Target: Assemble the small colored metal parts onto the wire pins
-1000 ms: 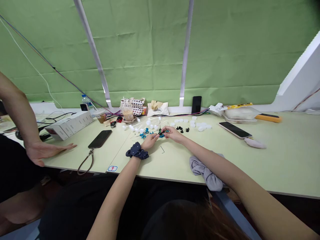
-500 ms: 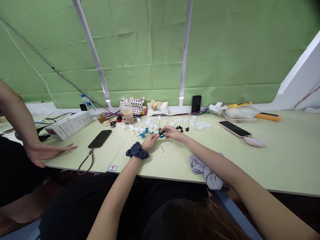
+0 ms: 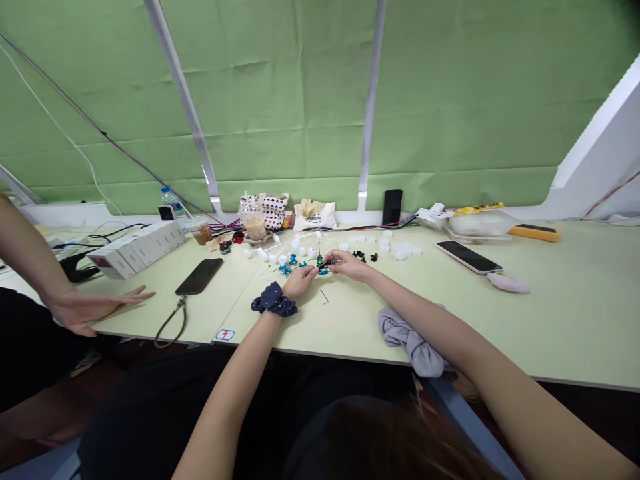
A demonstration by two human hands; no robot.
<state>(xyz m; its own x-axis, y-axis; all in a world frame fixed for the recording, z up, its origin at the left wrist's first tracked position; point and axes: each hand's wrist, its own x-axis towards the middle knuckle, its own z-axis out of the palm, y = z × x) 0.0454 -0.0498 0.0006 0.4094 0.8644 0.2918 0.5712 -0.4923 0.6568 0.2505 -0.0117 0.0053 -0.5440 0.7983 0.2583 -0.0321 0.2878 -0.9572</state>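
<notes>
My left hand (image 3: 299, 283) and my right hand (image 3: 349, 266) meet over the table, their fingers closed in a pinch. Between the fingertips is a small black part (image 3: 323, 264), largely covered, so its kind cannot be told. Small blue metallic parts (image 3: 290, 265) with thin rods lie just left of my left hand, and more blue shows under the fingers. An upright green item (image 3: 320, 259) stands right behind the fingertips. Below the hands lies an L-shaped hex key (image 3: 325, 297). Small black pieces (image 3: 360, 256) sit beyond my right hand.
White caps (image 3: 355, 239) are scattered behind the hands. A drink cup (image 3: 256, 227) stands at the back. Phones lie left (image 3: 199, 276) and right (image 3: 469, 258). Another person's hand (image 3: 95, 308) rests at the left table edge, near white boxes (image 3: 137, 250). A grey scrunchie (image 3: 413, 340) lies by my right forearm.
My fingertips have shifted slightly around the small black part, which shows less now. The other person's arm at the left has lowered a little.
</notes>
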